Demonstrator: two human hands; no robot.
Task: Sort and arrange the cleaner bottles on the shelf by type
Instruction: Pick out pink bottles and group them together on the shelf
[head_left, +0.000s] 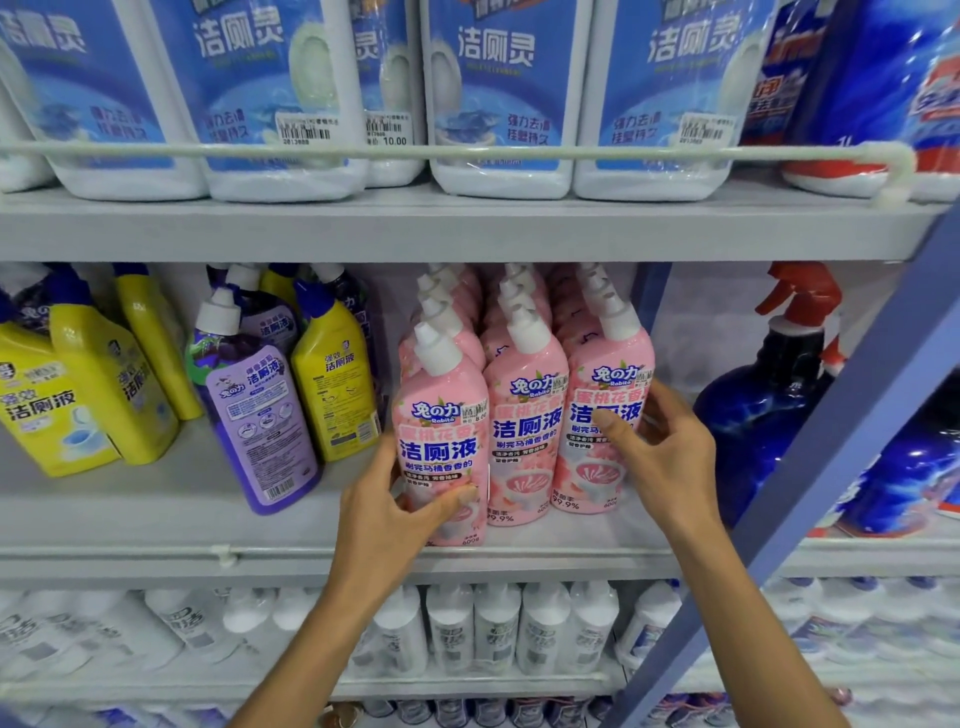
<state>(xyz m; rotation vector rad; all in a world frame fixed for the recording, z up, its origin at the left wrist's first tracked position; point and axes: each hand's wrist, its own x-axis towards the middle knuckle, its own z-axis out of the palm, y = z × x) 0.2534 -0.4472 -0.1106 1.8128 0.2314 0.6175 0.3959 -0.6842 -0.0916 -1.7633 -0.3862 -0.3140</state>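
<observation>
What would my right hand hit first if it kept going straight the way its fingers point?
Probably the rightmost front pink cleaner bottle: the right hand points left at its label, fingertips apparently touching already.

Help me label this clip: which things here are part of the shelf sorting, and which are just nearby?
In the job:
left hand gripping front-left pink plastic bottle
right hand on front-right pink bottle
leaning purple bottle
yellow bottles

Just nearby:
big white jugs with blue labels
dark blue spray bottle

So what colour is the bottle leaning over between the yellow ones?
Purple bottle, white cap, lilac back label; seen in the head view.
</observation>
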